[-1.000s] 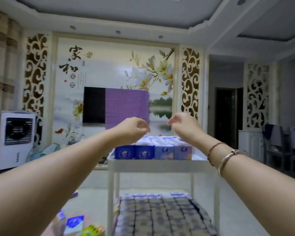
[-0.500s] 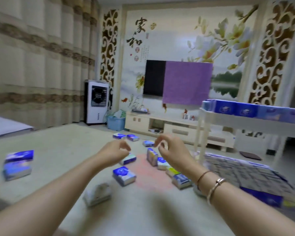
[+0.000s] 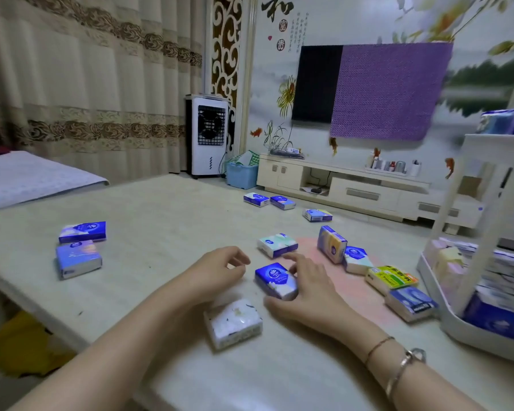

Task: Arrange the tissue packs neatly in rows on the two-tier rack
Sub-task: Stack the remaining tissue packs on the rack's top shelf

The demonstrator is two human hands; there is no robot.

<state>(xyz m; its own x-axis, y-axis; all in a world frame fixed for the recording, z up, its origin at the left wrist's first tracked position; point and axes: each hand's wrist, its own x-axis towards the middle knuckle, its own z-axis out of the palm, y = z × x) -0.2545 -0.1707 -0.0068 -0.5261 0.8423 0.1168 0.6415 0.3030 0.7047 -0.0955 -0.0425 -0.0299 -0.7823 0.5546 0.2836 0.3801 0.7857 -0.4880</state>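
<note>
A moment before, both hands were up at the top of the rack (image 3: 454, 221), and then the person turned away and reached down toward the floor. Now the right hand (image 3: 306, 287) had come down onto a blue tissue pack (image 3: 275, 280) lying on the pale table top (image 3: 161, 232). Its fingers and thumb curled around the sides of the pack, so it looked like it was holding it, but the pack had not been lifted yet. The left hand (image 3: 220, 269) hung just beside the pack with its fingers loosely bent and nothing in them. A white speckled pack (image 3: 234, 323) lay close to the left wrist. More loose packs were still spread about: two blue ones (image 3: 79, 249) far to the left, a pale green one (image 3: 277, 244) just past the hands, and a yellow-green one (image 3: 391, 278) near the rack. The rack stood at the right edge, with many packs already on both shelves. So the job seemed mostly done, and this looked like the start of picking up the next pack to carry over.
</note>
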